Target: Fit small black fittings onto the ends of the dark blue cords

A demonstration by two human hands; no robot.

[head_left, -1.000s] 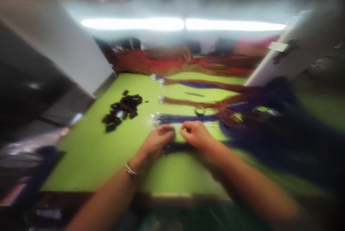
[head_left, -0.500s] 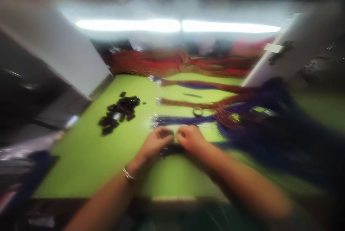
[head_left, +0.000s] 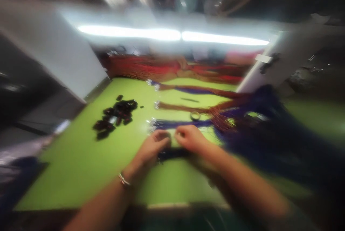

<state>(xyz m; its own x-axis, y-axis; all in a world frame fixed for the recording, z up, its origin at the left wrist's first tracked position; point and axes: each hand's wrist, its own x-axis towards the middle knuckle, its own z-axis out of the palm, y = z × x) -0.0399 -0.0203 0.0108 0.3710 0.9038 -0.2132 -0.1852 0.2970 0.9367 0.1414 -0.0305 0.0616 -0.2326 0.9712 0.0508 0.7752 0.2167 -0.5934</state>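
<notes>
My left hand (head_left: pixel 155 144), with a bracelet on its wrist, is closed, thumb and fingers pressed together; anything between them is too blurred to make out. Close on its right, my right hand (head_left: pixel 191 138) is also closed in a pinch, its contents hidden. A narrow gap parts the two hands. Beneath them a dark blue wire bundle (head_left: pixel 172 153) lies on the green table (head_left: pixel 107 173). Just beyond are blue wires (head_left: pixel 175 124) with pale connectors (head_left: pixel 151 124) at their left end.
Black parts (head_left: pixel 115 116) form a pile at the left. Brown wires (head_left: pixel 183 107), a tape roll (head_left: pixel 195 116) and a thin dark tool (head_left: pixel 190 100) lie farther back. Blue wires (head_left: pixel 269 141) heap up at the right. A person's hand (head_left: pixel 183 63) is at the red wires (head_left: pixel 145 66).
The view has tilted and shifted slightly. My hands are a little farther apart, both still closed above the dark blue bundle.
</notes>
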